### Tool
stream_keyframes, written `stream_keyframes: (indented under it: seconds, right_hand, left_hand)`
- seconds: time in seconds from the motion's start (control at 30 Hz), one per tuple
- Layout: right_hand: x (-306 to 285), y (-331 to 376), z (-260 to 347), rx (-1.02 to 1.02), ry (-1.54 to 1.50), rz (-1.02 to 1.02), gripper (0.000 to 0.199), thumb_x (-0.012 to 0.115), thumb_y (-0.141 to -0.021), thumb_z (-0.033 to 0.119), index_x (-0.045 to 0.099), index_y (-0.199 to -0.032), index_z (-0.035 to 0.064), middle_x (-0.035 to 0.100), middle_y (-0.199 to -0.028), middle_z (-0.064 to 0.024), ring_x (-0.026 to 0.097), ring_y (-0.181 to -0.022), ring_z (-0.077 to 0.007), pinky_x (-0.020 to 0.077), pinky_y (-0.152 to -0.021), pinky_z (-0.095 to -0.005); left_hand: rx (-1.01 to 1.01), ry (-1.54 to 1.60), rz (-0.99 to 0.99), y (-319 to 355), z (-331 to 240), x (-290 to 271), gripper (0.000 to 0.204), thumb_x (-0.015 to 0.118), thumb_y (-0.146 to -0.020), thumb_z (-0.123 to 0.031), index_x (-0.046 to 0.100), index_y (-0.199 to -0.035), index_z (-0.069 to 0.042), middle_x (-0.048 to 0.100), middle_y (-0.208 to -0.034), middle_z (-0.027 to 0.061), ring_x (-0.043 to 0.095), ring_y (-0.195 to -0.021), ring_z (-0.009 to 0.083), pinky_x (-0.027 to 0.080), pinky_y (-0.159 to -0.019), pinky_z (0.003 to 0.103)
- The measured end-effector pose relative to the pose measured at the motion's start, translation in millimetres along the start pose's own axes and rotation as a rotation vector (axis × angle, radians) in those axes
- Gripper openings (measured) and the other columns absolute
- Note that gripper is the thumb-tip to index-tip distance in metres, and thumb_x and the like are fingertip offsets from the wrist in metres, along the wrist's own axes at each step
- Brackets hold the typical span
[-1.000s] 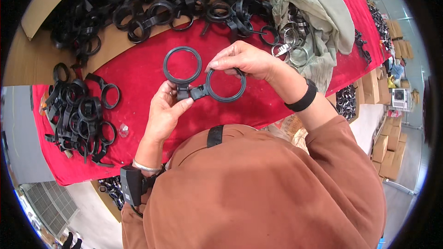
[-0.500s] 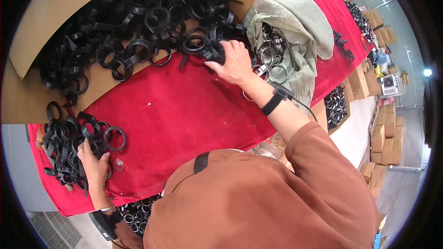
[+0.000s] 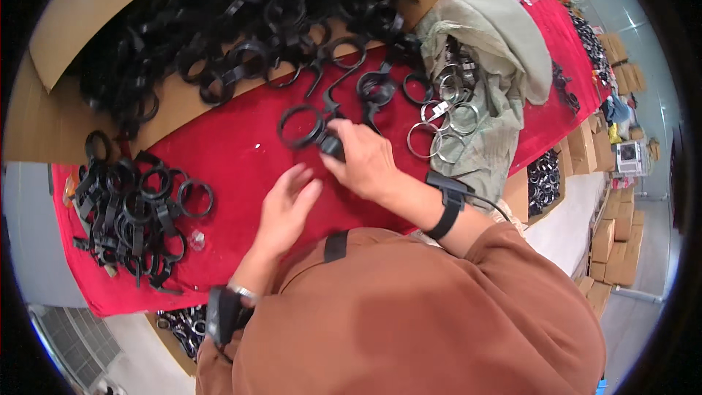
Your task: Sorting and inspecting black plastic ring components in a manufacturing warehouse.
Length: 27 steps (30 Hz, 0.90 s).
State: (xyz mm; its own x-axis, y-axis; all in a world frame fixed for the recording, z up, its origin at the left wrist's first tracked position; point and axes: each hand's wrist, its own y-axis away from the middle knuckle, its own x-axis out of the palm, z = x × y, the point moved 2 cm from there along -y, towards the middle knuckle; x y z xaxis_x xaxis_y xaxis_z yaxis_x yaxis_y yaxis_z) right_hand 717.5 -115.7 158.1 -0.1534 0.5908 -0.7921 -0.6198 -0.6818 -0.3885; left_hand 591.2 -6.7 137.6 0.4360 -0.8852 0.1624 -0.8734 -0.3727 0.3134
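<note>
My right hand (image 3: 362,157) is closed on a black ring clamp (image 3: 319,130), gripping it by its stem above the red cloth. Close beside it is my left hand (image 3: 287,208), fingers apart and with nothing in them, slightly blurred. Just beyond the right hand, another black ring clamp (image 3: 375,88) and a few more lie loose on the cloth. Thin silver metal rings (image 3: 439,111) rest to the right, at the mouth of a pale woven sack (image 3: 497,51). At the left end of the table lies a heap of black ring clamps (image 3: 135,212).
A big cardboard box (image 3: 66,113) lies open at the far side, black ring parts spilling from it. Red cloth (image 3: 241,153) covers the table. Below its edges stand boxes of rings (image 3: 545,179). Stacked cartons (image 3: 621,249) line the right side. A small clear lump (image 3: 197,240) sits by the heap.
My right hand has drawn a black ring clamp from the spilled pile toward me. My left hand has left the heap and moved right, near the other hand. The view has shifted slightly.
</note>
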Motion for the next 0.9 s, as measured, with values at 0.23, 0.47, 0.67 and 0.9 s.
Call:
stream_keyframes:
  seconds: [0.23,0.47,0.67,0.9]
  right_hand:
    - [-7,14,22,0.453,-0.639,0.325,0.030,0.069,-0.075,0.010,0.059,-0.100,0.0002,0.059,-0.079,-0.0088,0.057,-0.070,-0.0112,0.0464,-0.063,-0.0245]
    - [-16,0,-7,0.776,-1.592,0.465,0.042,0.054,-0.087,0.012,0.044,-0.123,-0.0075,0.053,-0.076,-0.0009,0.049,-0.065,-0.0071,0.0406,-0.057,-0.0205]
    - [2,-9,-11,0.806,-2.013,0.680,0.033,0.040,-0.095,0.018,0.049,-0.119,-0.0041,0.036,-0.056,0.0032,0.030,-0.050,-0.0064,0.0241,-0.046,-0.0210]
    - [15,-4,-15,1.012,-2.121,0.688,0.037,0.034,-0.098,0.029,0.053,-0.115,0.0015,0.036,-0.053,0.0036,0.027,-0.046,-0.0065,0.0239,-0.044,-0.0203]
  left_hand:
    - [-0.118,0.462,-0.035,-18,20,-5,0.023,0.060,-0.086,-0.013,0.054,-0.104,0.001,0.062,-0.095,0.0086,0.059,-0.086,0.0130,0.045,-0.078,0.025]
    - [0.114,0.285,-0.163,-11,0,-56,0.030,0.059,-0.086,-0.015,0.049,-0.111,-0.001,0.059,-0.109,0.0105,0.055,-0.103,0.0182,0.041,-0.089,0.032]
    - [0.178,0.227,0.117,-15,-20,-52,0.035,0.058,-0.084,-0.013,0.046,-0.114,0.000,0.058,-0.112,0.0145,0.052,-0.111,0.0205,0.037,-0.096,0.033]
    - [0.066,0.000,0.201,-1,-16,-44,0.049,0.061,-0.078,0.002,0.035,-0.119,0.002,0.048,-0.104,0.0077,0.048,-0.095,0.0131,0.040,-0.088,0.029]
